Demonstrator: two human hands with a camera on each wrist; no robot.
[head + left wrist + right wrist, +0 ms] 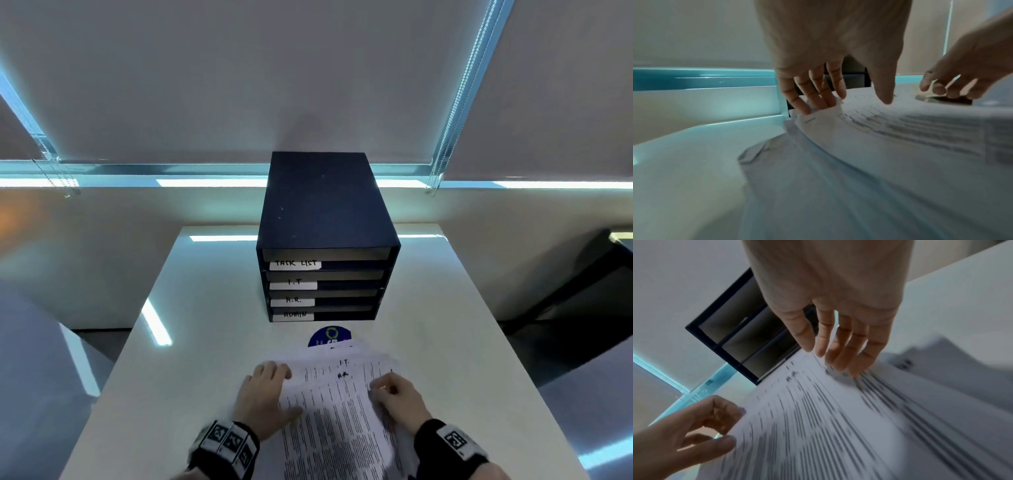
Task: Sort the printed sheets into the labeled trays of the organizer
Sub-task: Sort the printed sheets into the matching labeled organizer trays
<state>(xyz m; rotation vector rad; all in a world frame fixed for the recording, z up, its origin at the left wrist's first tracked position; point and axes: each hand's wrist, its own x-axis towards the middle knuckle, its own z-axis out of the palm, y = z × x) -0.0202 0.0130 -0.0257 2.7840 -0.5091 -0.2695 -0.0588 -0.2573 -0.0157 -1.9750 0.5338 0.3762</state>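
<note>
A dark blue organizer (325, 205) stands at the table's far middle, with trays labelled TASK LIST (295, 263), I.T, H.R. and ADMIN from top to bottom. A fanned pile of printed sheets (335, 411) lies near the front edge. My left hand (263, 390) grips the left edge of the top sheet (900, 129), with its fingers (818, 91) tucked under the paper and the thumb above. My right hand (400, 397) rests on the pile's right side. Its fingers (849, 345) are nearly straight and their tips touch the print. The organizer (740, 337) shows its open trays behind them.
The white table (205, 342) has bare surface on both sides of the pile and the organizer. A round blue sticker (330, 335) peeks out between the organizer and the sheets. A dark piece of furniture (582, 308) stands off the table's right edge. Window blinds hang behind.
</note>
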